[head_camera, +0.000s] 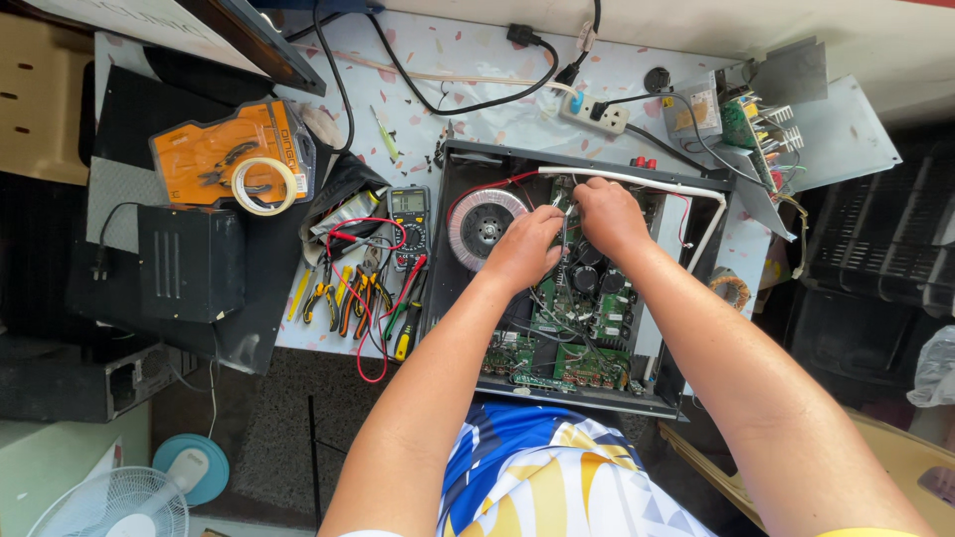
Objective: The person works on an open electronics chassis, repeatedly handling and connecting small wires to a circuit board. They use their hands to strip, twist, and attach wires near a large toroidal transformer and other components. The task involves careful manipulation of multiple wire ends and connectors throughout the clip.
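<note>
An open black electronics chassis (pixel 450 249) lies on the speckled table, with green circuit boards (pixel 572 348) and a round toroidal transformer (pixel 481 225) inside. Both my hands reach into its far middle. My left hand (pixel 524 249) is curled beside the transformer, its fingers pinched on something small near a green board that I cannot make out. My right hand (pixel 609 214) is closed just to the right of it, fingertips down among the wires and black capacitors (pixel 587 278). What either hand grips is hidden.
Left of the chassis lie a multimeter (pixel 409 217) with red leads, several pliers and screwdrivers (pixel 343 293), an orange tool pack (pixel 221 149) with a tape roll (pixel 264 185), and a black box (pixel 189 264). A power strip (pixel 594 111) and loose circuit boards (pixel 741 119) sit behind. A fan (pixel 114 502) stands on the floor.
</note>
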